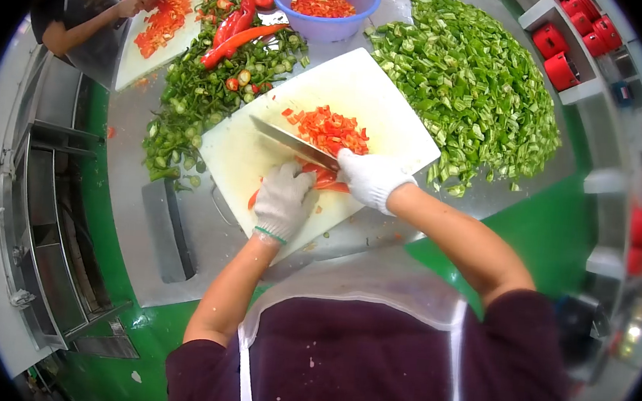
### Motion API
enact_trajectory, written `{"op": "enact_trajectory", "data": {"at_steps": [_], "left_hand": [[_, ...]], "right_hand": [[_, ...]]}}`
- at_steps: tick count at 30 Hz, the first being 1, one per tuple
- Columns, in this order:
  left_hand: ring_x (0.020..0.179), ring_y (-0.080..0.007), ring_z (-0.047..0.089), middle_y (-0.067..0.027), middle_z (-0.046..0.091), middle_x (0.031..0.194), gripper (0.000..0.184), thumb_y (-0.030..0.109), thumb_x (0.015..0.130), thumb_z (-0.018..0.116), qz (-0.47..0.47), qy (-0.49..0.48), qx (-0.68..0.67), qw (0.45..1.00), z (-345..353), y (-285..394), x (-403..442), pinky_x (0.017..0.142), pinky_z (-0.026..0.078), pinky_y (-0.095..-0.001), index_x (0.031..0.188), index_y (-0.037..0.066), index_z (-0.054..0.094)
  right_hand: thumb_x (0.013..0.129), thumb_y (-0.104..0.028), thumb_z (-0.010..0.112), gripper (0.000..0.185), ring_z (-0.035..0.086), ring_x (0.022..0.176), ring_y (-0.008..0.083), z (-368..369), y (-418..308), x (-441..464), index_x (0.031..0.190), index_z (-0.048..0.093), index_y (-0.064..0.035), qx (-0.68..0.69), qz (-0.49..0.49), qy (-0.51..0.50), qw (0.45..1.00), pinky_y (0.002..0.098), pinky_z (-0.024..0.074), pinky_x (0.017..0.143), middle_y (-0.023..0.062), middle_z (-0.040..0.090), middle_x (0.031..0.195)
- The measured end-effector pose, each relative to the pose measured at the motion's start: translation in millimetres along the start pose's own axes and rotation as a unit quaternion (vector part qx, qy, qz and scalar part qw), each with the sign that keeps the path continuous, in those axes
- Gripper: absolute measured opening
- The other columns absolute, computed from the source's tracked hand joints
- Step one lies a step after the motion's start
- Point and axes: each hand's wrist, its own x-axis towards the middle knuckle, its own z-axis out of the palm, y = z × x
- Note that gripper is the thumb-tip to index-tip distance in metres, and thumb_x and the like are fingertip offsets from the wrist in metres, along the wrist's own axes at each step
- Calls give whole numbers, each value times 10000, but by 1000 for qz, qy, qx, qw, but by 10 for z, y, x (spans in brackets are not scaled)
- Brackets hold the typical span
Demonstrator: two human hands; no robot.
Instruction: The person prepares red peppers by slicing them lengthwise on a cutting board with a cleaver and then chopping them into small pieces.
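Note:
A white cutting board (391, 100) lies at an angle on the metal table. My right hand (372, 180), in a white glove, is closed round the handle end of a knife (288, 138), whose blade points to the upper left over the board. Chopped red pepper (331, 130) is heaped beyond the blade. On the near side of the blade are longer red pepper strips (330, 181). My left hand (285, 200), gloved with a green cuff edge, rests on the board beside these strips, fingers bent together; what lies beneath its fingertips is hidden.
Chopped green pepper (468, 91) is piled at the right. A blue bowl (325, 27) holds red pieces. Whole red peppers (236, 36) lie on green stems and tops (201, 87). At the upper left, a co-worker (85, 16) cuts red pepper on another board (136, 62).

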Motion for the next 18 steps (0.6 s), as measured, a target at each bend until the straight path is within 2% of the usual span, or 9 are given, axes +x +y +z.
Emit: {"op": "enact_trajectory", "data": {"at_steps": [2, 3, 7, 10, 13, 16, 17, 18], "left_hand": [[943, -369, 622, -177, 644, 1009, 246, 160, 735, 782, -1, -9, 7, 1000, -76, 69, 19, 843, 505, -476, 958, 69, 729], [943, -372, 623, -181, 644, 1003, 247, 173, 731, 787, 5, -8, 14, 1000, -121, 117, 27, 844, 505, -478, 950, 73, 731], [933, -374, 627, -175, 648, 982, 236, 205, 719, 801, -11, -12, 34, 999, -6, 114, 42, 831, 507, -476, 909, 82, 736], [924, -368, 631, -166, 650, 966, 217, 201, 716, 803, -39, 25, 37, 998, 85, 149, 56, 818, 508, -474, 883, 80, 736], [920, -359, 631, -163, 650, 963, 224, 194, 711, 804, -51, 29, 48, 997, 116, 164, 50, 812, 509, -471, 892, 80, 738], [909, -359, 631, -159, 651, 958, 223, 180, 713, 798, -51, 43, 63, 996, 137, 185, 42, 801, 512, -467, 900, 74, 740], [905, -360, 630, -158, 652, 959, 221, 177, 716, 795, -47, 38, 60, 996, 136, 179, 44, 796, 513, -467, 902, 70, 742], [901, -361, 630, -156, 653, 959, 220, 175, 720, 792, -43, 31, 57, 997, 130, 174, 49, 791, 514, -467, 905, 67, 743]], "right_hand": [[1008, -232, 464, 263, 669, 922, 469, -157, 21, -153, 1129, 530, -8, -14, 25, -28, 999, 527, 522, 818, 271, 690, 968], [981, -214, 522, 242, 661, 909, 474, -154, 128, -195, 1124, 534, -20, -34, 32, -19, 999, 527, 520, 821, 289, 678, 962], [934, -166, 568, 233, 658, 915, 479, -134, 386, -346, 1125, 530, -38, -31, 34, 20, 999, 535, 527, 808, 297, 671, 950], [943, -153, 545, 208, 671, 872, 479, -145, 350, -529, 1124, 532, -51, -20, 28, 68, 997, 552, 533, 766, 279, 678, 907], [952, -152, 532, 193, 674, 825, 488, -292, 64, -828, 1119, 537, -54, -28, 79, 21, 996, 568, 534, 728, 270, 680, 879], [975, -160, 499, 184, 680, 810, 488, -192, 45, -941, 1126, 527, -59, -50, 47, 18, 997, 577, 532, 714, 262, 684, 874], [989, -172, 478, 196, 686, 848, 480, -203, -5, -919, 1136, 518, -49, -47, 73, -28, 996, 570, 534, 731, 266, 691, 901], [992, -174, 473, 201, 687, 868, 477, -161, -48, -832, 1139, 515, -44, -43, 78, -32, 996, 568, 533, 746, 268, 692, 919]]}}
